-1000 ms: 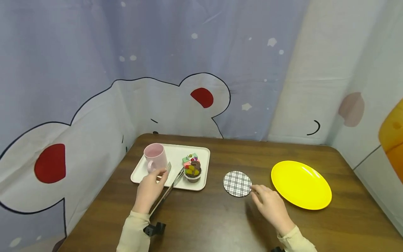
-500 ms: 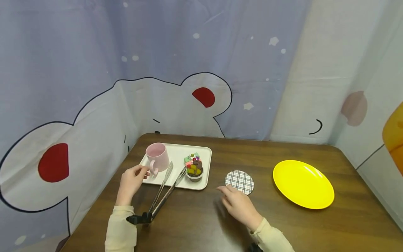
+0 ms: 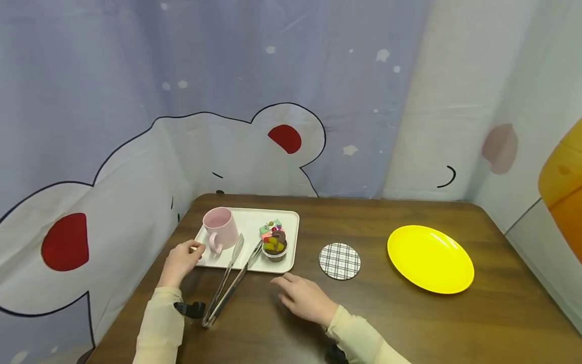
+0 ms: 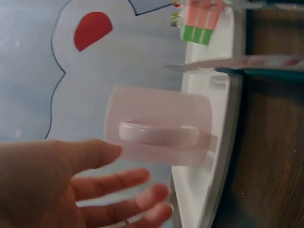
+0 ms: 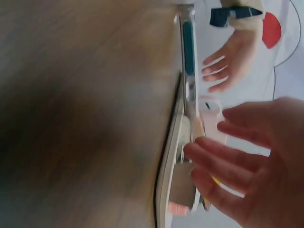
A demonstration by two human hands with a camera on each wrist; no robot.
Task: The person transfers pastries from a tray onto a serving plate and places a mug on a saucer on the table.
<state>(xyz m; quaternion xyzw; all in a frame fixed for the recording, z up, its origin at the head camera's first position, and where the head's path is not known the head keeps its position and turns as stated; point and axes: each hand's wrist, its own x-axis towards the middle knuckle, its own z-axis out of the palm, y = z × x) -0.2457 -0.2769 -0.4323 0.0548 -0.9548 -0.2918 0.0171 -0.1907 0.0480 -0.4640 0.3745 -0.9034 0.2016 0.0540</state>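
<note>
A pink mug stands upright at the left end of the white tray, its handle facing me. My left hand hovers left of the handle, apart from it, with fingers extended and nothing held, as the left wrist view shows. Metal tongs lie spread with their tips on the tray and their joined end on the table. A fruit-topped cupcake and a green-and-pink cake slice sit on the tray's right side. My right hand, fingers loosely extended, is over the table in front of the tray, holding nothing.
A round checked coaster lies right of the tray. Farther right is a yellow plate. The brown table meets a printed curtain at its back edge.
My left hand has moved left from the tongs and mug handle to the mug's left side. My right hand has moved left, from beside the coaster to the front of the tray.
</note>
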